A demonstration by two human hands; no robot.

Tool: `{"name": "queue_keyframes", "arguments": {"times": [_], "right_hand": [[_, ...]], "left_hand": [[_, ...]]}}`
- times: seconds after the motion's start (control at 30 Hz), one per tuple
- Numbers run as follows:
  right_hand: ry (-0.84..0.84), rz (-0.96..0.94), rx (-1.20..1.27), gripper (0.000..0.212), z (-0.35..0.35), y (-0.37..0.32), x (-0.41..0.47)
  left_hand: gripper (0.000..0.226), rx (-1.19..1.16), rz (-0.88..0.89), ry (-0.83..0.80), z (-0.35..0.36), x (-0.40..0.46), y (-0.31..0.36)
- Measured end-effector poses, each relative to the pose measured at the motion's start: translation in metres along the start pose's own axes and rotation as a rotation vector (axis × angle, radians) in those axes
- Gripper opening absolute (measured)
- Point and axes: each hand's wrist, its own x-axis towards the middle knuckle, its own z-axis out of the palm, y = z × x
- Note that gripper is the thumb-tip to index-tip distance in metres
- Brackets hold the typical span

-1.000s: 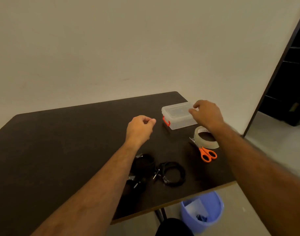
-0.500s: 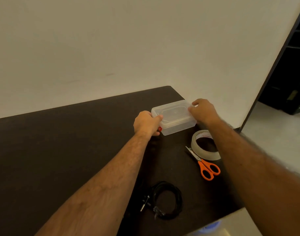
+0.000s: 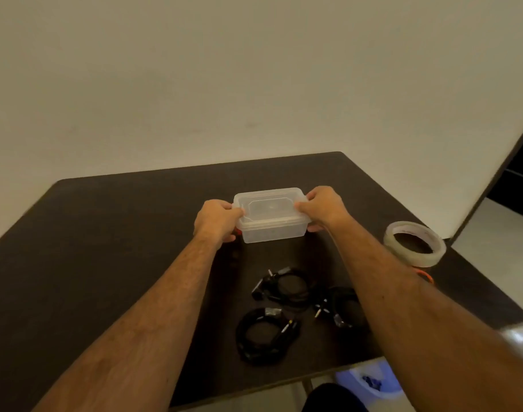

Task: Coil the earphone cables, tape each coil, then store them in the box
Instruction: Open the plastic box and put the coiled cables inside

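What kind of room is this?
Probably a plain workroom or office corner: a dark table against a bare wall, with a tape roll, a clear box and a bin below.

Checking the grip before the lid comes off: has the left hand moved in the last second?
Yes. The left hand went from hovering over the table to the left end of the box, which it now grips.

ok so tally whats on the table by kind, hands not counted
Coiled black earphone cables: 3
Clear plastic box, lid on: 1, gripped at its ends by the left hand and right hand
Tape roll: 1
Orange-handled scissors, mostly hidden behind the right arm: 1
Total: 6
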Motion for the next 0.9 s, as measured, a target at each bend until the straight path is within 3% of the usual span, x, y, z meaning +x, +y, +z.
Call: {"name": "queue_keyframes", "arguments": {"times": [0.23,0.53,0.9], "right_hand": [[-0.087,-0.052,0.006,0.038,0.065,-0.046,-0.060],[-0.095,-0.122,-0.078,0.035,0.082,-0.054,-0.113],[-0.038,-0.249,-0.121,0.023,0.059,-0.065,-0.129]], "left_hand": [[0.023,-0.049,-0.098,0.096,-0.088,-0.034,-0.055],[0.025,0.002,-0.147,0.150,-0.127,-0.087,-0.076],[0.017,0.219,0.012,0.235,-0.137,-0.114,-0.047]]}}
